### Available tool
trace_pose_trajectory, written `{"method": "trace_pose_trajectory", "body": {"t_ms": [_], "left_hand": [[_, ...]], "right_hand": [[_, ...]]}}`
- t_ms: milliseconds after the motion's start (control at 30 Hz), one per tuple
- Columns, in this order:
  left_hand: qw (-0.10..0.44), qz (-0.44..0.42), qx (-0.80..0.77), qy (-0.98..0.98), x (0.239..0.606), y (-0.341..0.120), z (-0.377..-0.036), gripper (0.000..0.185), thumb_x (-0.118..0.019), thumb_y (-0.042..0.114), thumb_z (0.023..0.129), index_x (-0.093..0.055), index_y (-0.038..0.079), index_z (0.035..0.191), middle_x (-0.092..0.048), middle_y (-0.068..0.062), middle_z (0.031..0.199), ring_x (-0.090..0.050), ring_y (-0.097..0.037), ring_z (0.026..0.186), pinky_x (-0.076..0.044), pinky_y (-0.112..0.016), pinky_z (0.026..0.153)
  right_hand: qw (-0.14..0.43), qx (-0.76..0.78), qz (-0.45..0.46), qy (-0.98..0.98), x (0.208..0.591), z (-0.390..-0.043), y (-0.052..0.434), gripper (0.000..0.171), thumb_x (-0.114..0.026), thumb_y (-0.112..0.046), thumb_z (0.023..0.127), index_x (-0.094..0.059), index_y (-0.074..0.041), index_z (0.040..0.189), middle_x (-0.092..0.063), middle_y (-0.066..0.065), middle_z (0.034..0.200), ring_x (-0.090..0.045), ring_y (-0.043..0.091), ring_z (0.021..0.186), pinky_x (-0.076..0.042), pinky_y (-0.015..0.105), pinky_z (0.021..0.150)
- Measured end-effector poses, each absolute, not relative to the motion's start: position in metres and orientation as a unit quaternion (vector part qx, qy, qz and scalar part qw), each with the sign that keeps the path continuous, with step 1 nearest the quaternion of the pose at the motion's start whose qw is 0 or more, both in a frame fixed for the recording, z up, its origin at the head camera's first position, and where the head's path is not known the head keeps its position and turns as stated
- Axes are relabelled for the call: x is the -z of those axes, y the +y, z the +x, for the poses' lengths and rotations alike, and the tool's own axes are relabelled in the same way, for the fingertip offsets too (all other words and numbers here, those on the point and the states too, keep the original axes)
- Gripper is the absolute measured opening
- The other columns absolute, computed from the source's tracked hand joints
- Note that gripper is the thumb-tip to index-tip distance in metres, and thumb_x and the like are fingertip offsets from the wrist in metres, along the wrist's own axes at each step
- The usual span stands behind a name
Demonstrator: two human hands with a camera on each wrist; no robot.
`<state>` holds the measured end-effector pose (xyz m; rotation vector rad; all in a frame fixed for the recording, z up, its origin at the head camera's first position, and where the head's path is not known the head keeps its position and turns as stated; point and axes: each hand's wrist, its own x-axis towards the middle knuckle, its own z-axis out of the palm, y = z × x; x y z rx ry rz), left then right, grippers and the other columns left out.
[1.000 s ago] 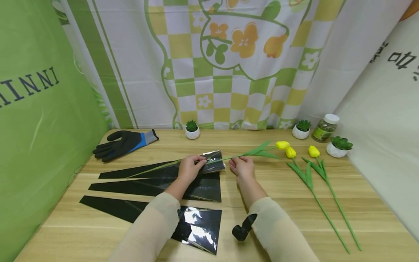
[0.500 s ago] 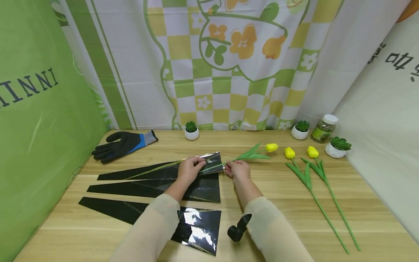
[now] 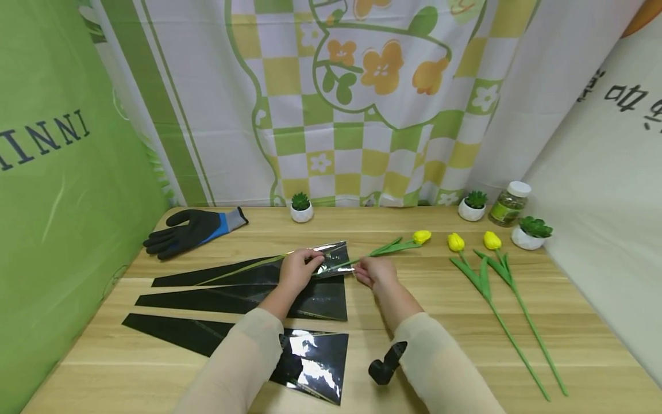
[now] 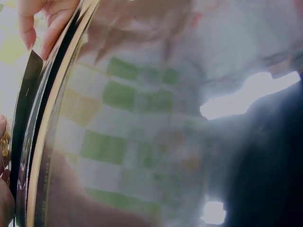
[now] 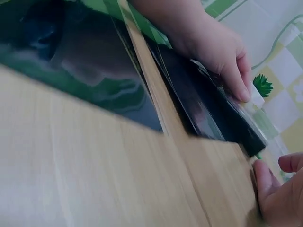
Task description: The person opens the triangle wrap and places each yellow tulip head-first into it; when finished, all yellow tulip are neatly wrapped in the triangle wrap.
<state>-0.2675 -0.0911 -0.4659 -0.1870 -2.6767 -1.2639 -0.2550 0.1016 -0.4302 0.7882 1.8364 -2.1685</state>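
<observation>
Tulip [image 3: 398, 246] stem lies left-right across table [image 3: 465, 345], half inside top black sleeve [image 3: 269, 269]. Left hand [image 3: 299, 269] pinches sleeve mouth; right hand [image 3: 376, 271] pinches stem just beside opening.

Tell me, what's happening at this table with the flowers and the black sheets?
A person is sliding a yellow tulip by its stem into a black cone-shaped sleeve on the wooden table. The left hand holds the sleeve's wide mouth, and the right hand pinches the stem just outside it. Two more tulips lie to the right, and three more sleeves lie nearer the person.
</observation>
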Motion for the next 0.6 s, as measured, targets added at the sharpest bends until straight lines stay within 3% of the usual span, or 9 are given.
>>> {"method": "trace_pose_trajectory", "body": {"t_ms": [100, 200, 367, 467, 600], "left_hand": [[0.090, -0.065, 0.424, -0.899, 0.466, -0.091, -0.267, 0.018, -0.070, 0.025, 0.091, -0.077, 0.011, 0.099, -0.074, -0.008, 0.107, -0.067, -0.028, 0.107, -0.053, -0.044, 0.095], [0.089, -0.063, 0.426, -0.898, 0.466, -0.092, -0.267, 0.018, -0.070, 0.025, 0.091, -0.077, 0.011, 0.099, -0.074, -0.008, 0.107, -0.068, -0.028, 0.106, -0.053, -0.044, 0.094], [0.085, -0.061, 0.427, -0.898, 0.465, -0.092, -0.266, 0.017, -0.070, 0.025, 0.091, -0.077, 0.011, 0.099, -0.074, -0.008, 0.107, -0.068, -0.027, 0.106, -0.053, -0.044, 0.094], [0.085, -0.061, 0.428, -0.898, 0.465, -0.092, -0.266, 0.018, -0.070, 0.025, 0.091, -0.077, 0.012, 0.099, -0.074, -0.007, 0.107, -0.067, -0.027, 0.106, -0.053, -0.044, 0.094], [0.086, -0.062, 0.429, -0.897, 0.466, -0.091, -0.267, 0.017, -0.070, 0.025, 0.091, -0.077, 0.012, 0.099, -0.074, -0.007, 0.107, -0.068, -0.027, 0.106, -0.053, -0.044, 0.094]], "right_hand": [[0.122, 0.698, 0.225, 0.669, 0.423, -0.253, 0.114, 0.042, -0.052, -0.010, 0.099, -0.046, 0.009, 0.136, -0.064, 0.019, 0.111, -0.065, 0.009, 0.070, -0.058, 0.019, 0.065], [0.124, 0.652, 0.159, 0.731, 0.417, -0.255, 0.130, 0.044, -0.051, -0.013, 0.100, -0.043, 0.007, 0.137, -0.062, 0.020, 0.113, -0.064, 0.011, 0.076, -0.058, 0.020, 0.068], [0.049, 0.497, 0.032, 0.866, 0.413, -0.264, 0.157, 0.036, -0.052, -0.016, 0.099, -0.052, 0.003, 0.130, -0.062, 0.018, 0.111, -0.062, 0.024, 0.095, -0.055, 0.034, 0.083], [0.003, 0.366, -0.024, 0.930, 0.413, -0.271, 0.169, 0.033, -0.054, -0.017, 0.098, -0.058, -0.001, 0.127, -0.063, 0.021, 0.121, -0.059, 0.034, 0.112, -0.050, 0.046, 0.096], [-0.010, 0.239, -0.078, 0.968, 0.417, -0.278, 0.180, 0.032, -0.055, -0.015, 0.099, -0.060, -0.001, 0.127, -0.059, 0.023, 0.132, -0.050, 0.041, 0.127, -0.040, 0.054, 0.109]]}}
